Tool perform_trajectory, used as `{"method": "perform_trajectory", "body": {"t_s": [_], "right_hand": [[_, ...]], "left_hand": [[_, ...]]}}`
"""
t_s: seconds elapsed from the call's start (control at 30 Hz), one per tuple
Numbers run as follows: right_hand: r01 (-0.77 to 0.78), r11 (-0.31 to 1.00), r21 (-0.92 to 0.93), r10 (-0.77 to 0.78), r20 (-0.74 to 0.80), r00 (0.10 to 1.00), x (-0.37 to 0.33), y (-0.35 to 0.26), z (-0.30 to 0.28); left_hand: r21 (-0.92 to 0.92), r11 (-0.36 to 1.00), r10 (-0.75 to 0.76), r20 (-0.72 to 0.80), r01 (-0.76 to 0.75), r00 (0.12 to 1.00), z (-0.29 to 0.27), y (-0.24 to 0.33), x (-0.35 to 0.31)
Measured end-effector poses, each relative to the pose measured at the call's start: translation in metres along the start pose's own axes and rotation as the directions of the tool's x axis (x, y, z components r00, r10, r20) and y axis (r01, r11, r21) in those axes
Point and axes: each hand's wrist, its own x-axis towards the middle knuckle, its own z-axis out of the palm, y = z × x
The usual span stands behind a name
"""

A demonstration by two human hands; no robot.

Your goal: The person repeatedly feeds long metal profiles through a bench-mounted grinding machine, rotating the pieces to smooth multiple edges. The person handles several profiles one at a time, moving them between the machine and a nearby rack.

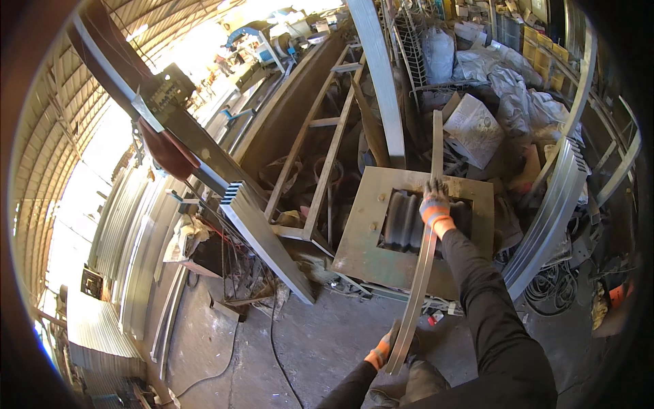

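Note:
A long, narrow metal profile bar (417, 300) runs from near my body up across a square grey steel machine plate (361, 238). Dark grooved rollers (403, 221) show in the plate's opening, partly under the bar. My right hand (436, 203), in an orange and grey glove, grips the bar over that opening, its fingers closed about the far part. Close to my legs, my left hand (383, 349), gloved alike, holds the bar's near end; some of its fingers are hidden behind the metal. The bar's far tip sticks out past the plate.
Bundled metal profiles (269, 245) lean left of the machine, and another bundle (548, 221) stands at the right. A cable (274, 341) crosses the floor. Beyond lie a ladder-like frame (334, 146), a cardboard box (473, 129) and crumpled sacks (514, 88). Coiled cable (552, 290) sits at right.

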Motion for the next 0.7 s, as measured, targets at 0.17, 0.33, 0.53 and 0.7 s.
{"method": "perform_trajectory", "body": {"t_s": [0.17,0.33,0.53,0.7], "right_hand": [[-0.049,0.997,-0.055,0.044,-0.08,0.996,0.083,0.052,0.008],[-0.057,0.995,-0.079,0.054,-0.04,0.998,0.075,0.058,0.011],[-0.129,0.992,0.013,0.129,0.001,0.992,-0.023,0.018,-0.002],[-0.089,0.994,-0.064,0.091,0.024,0.996,-0.158,-0.044,0.006]], "left_hand": [[0.038,0.997,0.071,0.054,-0.073,0.996,0.033,0.067,0.075],[0.051,0.997,0.058,-0.055,-0.055,0.997,0.031,0.062,0.077],[0.036,0.996,0.082,-0.007,-0.081,0.997,-0.026,-0.021,0.025],[0.009,0.997,-0.075,0.113,0.075,0.991,-0.099,-0.13,-0.068]]}}
